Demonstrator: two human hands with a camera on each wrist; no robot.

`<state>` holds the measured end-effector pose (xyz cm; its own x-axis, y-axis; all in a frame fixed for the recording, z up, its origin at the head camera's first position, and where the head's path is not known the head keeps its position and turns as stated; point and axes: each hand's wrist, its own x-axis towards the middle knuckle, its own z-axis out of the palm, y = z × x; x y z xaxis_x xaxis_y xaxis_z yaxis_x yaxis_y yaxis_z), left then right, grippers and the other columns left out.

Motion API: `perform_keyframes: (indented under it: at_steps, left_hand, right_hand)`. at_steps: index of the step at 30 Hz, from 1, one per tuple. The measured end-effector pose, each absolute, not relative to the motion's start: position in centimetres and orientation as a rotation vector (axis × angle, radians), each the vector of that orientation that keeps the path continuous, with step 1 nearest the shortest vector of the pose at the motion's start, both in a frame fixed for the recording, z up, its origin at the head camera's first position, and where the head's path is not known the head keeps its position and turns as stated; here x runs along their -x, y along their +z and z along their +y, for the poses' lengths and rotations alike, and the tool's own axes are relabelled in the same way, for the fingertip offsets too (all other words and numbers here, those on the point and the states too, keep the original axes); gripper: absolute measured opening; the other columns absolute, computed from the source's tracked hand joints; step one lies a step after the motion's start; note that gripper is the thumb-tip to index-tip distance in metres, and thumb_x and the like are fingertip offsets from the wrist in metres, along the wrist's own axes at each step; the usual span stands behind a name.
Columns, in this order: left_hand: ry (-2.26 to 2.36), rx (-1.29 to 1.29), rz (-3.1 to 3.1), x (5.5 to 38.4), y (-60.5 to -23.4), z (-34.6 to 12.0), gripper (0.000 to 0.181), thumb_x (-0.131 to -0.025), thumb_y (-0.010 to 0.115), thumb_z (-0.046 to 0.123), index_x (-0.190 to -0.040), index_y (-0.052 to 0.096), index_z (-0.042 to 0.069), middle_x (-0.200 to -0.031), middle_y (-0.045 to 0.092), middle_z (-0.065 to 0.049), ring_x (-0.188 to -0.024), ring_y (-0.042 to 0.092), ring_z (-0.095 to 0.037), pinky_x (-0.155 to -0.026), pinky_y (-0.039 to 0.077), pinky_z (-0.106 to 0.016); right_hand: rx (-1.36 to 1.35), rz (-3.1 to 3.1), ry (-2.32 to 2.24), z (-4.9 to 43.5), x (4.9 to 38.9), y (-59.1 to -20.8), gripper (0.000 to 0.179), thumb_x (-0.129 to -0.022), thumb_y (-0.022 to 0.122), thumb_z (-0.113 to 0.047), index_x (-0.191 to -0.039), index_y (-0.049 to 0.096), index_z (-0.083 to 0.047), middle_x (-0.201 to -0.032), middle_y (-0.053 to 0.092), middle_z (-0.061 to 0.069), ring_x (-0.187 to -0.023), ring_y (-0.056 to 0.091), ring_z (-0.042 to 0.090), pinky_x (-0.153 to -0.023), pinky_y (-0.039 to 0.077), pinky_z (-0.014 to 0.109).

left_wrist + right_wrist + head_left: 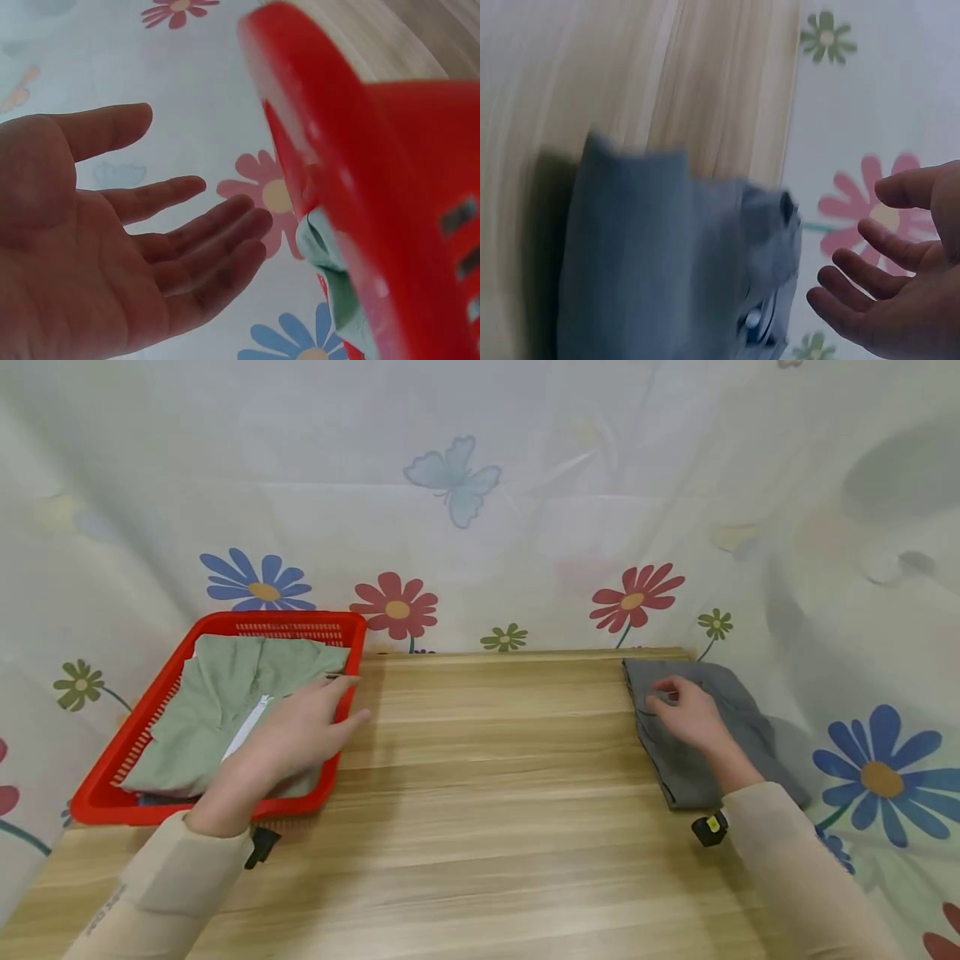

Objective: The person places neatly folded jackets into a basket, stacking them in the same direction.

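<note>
Left hand [296, 727], relaxed and empty, above the basket [135, 814] holding green cloth [210, 710]; right hand [690, 714], likewise empty, over grey cloth [690, 777] on the table [487, 793]. Any grip should probably span all folded layers.

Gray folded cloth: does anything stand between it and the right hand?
Nothing visible does: in the right wrist view, only the flowered backdrop shows in the gap between the right hand and the gray folded cloth.
</note>
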<state>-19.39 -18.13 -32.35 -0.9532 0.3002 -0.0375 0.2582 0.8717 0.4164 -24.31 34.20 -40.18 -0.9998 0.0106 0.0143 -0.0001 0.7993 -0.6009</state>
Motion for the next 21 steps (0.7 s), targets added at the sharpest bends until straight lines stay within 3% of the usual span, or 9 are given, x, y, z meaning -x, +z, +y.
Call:
perform_keyframes:
  at_steps: [4,9,15,21]
  left_hand:
    - [0.699,-0.491,2.916,19.1,-32.7,-17.6,0.066,-0.103,0.061,0.035,-0.152,0.042,-0.005,-0.146,0.048,-0.031,-0.131,0.047,-0.046,-0.106,0.041,-0.063]
    - [0.786,-0.562,2.856,18.8,-33.1,-16.8,0.063,-0.102,0.063,0.037,-0.151,0.046,0.000,-0.145,0.051,-0.025,-0.126,0.054,-0.043,-0.100,0.048,-0.060]
    - [0.844,-0.630,2.756,18.3,-33.9,-16.0,0.060,-0.101,0.065,0.039,-0.150,0.050,0.007,-0.142,0.053,-0.017,-0.123,0.055,-0.038,-0.096,0.052,-0.055]
    - [0.884,-0.672,2.679,17.9,-34.9,-15.3,0.058,-0.101,0.066,0.039,-0.148,0.052,0.008,-0.145,0.052,-0.014,-0.127,0.052,-0.037,-0.101,0.049,-0.055]
  right_hand:
    - [0.112,-2.929,0.941,36.4,24.5,-40.9,0.047,-0.106,0.053,-0.024,-0.140,0.050,0.010,-0.138,0.047,0.036,-0.124,0.047,0.053,-0.094,0.044,0.065]
    - [0.180,-2.848,0.820,39.0,24.3,-42.0,0.047,-0.104,0.055,-0.016,-0.136,0.049,0.018,-0.132,0.046,0.042,-0.118,0.046,0.058,-0.094,0.041,0.068]
    - [0.199,-2.897,0.731,41.3,24.4,-42.8,0.058,-0.100,0.056,-0.014,-0.135,0.038,0.029,-0.129,0.042,0.048,-0.119,0.041,0.064,-0.099,0.037,0.070]
    - [0.323,-3.088,0.733,41.9,25.0,-44.0,0.068,-0.102,0.052,-0.022,-0.144,0.029,0.026,-0.141,0.032,0.049,-0.130,0.032,0.065,-0.106,0.032,0.070]
